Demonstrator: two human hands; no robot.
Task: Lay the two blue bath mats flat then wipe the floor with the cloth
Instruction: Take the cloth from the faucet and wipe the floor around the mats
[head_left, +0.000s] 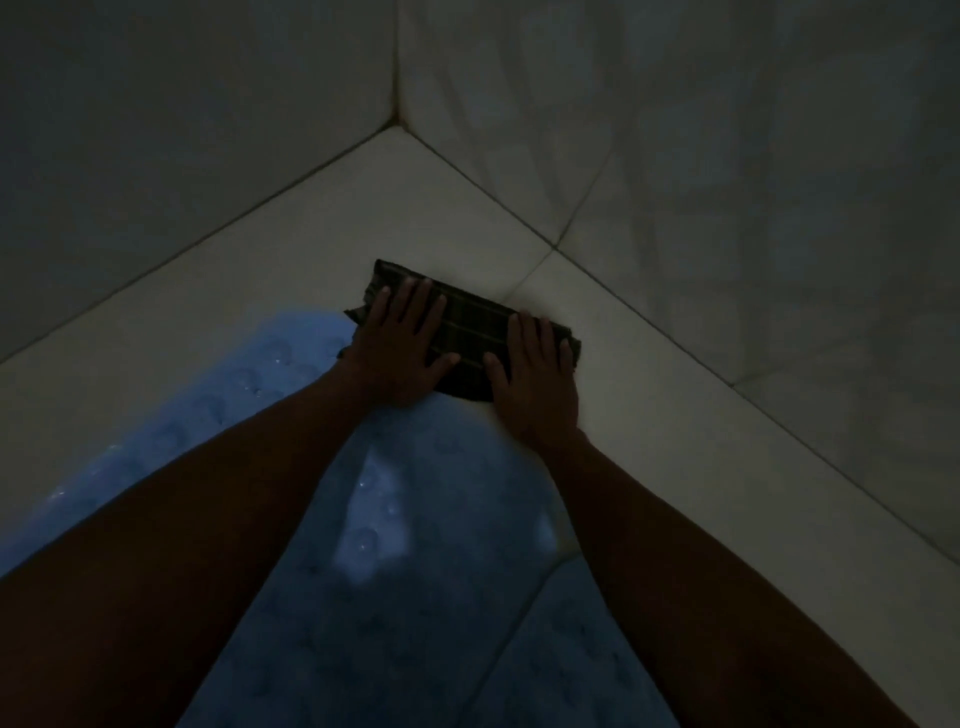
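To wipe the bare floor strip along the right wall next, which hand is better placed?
Probably the right hand. It presses flat on the cloth's right end, nearest that wall, with bare floor beside it. The left hand lies on the cloth's other end, by the blue mat.

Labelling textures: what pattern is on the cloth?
Dark cloth with thin lighter stripes; seen in the head view.

The cloth (470, 332) is dark woven fabric, matt, with thin pale stripes. The blue bath mat (395, 545) looks like soft translucent plastic — bumpy, faintly glossy. Pale floor tiles (291, 249) — smooth, dull sheen.
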